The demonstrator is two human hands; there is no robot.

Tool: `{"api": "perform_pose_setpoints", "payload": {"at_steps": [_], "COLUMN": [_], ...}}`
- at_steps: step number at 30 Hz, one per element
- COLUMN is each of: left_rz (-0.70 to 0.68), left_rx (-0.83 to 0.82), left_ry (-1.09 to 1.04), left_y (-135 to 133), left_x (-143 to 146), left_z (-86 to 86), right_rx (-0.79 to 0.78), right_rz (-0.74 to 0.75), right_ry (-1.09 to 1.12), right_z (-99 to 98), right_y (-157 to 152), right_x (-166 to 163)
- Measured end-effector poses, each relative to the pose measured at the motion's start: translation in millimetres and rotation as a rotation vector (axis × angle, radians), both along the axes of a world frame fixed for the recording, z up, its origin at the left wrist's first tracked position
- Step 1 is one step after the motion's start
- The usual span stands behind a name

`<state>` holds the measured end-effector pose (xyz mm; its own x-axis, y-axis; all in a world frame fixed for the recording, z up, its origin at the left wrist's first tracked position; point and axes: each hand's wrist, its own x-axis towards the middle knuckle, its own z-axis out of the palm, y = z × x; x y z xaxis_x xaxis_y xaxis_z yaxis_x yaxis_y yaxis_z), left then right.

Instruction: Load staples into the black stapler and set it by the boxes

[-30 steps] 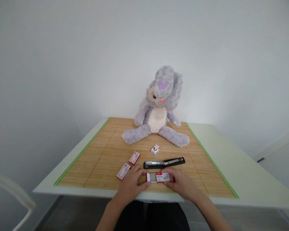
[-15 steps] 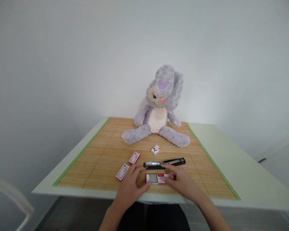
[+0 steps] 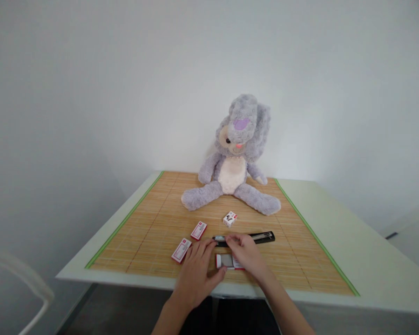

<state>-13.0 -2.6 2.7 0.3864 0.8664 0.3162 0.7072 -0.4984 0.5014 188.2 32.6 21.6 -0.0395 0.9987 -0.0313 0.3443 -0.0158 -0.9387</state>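
Observation:
An opened red-and-white staple box [image 3: 225, 261] lies on the bamboo mat [image 3: 146, 228] near the table's front edge, its tray slid partly out. My left hand [image 3: 199, 265] rests flat beside it with fingers spread, the thumb touching the box's left end. My right hand [image 3: 244, 251] covers the box's right part, its fingertips pinched together at the black stapler [image 3: 261, 237], which lies open just behind the box. What the fingertips hold is too small to make out.
Two shut staple boxes [image 3: 181, 250] [image 3: 199, 230] lie left of my hands. A small white box [image 3: 229, 218] sits behind the stapler. A grey plush rabbit [image 3: 235, 158] sits at the mat's far edge against the white wall. A white chair back [image 3: 21, 279] shows at lower left.
Both hands let go of the staple box, which now lies on the mat. My right hand moved forward to the stapler and my left hand flattened beside the box.

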Motion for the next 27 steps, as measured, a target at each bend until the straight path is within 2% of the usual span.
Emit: {"api": "perform_pose_setpoints", "payload": {"at_steps": [6,13,18,23,27], "left_rz": [0.007,0.011,0.010,0.000,-0.046], "left_rx": [0.001,0.018,0.004,-0.026,-0.058], "left_ry": [-0.012,-0.014,-0.013,-0.034,-0.025], "left_y": [0.6,2.2,0.4,-3.8,-3.2], "left_x": [0.9,0.8,1.3,0.3,-1.0], "left_z": [-3.4,-6.4,-2.4,5.0,9.3], "right_rx": [0.022,0.097,0.169,0.224,0.212], "right_rz": [-0.037,-0.007,0.017,0.039,0.177], "right_ry": [-0.002,-0.109,-0.191,-0.316,-0.512], "right_z": [-7.9,-3.6,7.1,28.0,41.1], "right_y": [10.5,15.7,11.4,1.4,-13.3], "right_x": [-4.5,-17.1,-22.6,-13.2,-3.4]}}
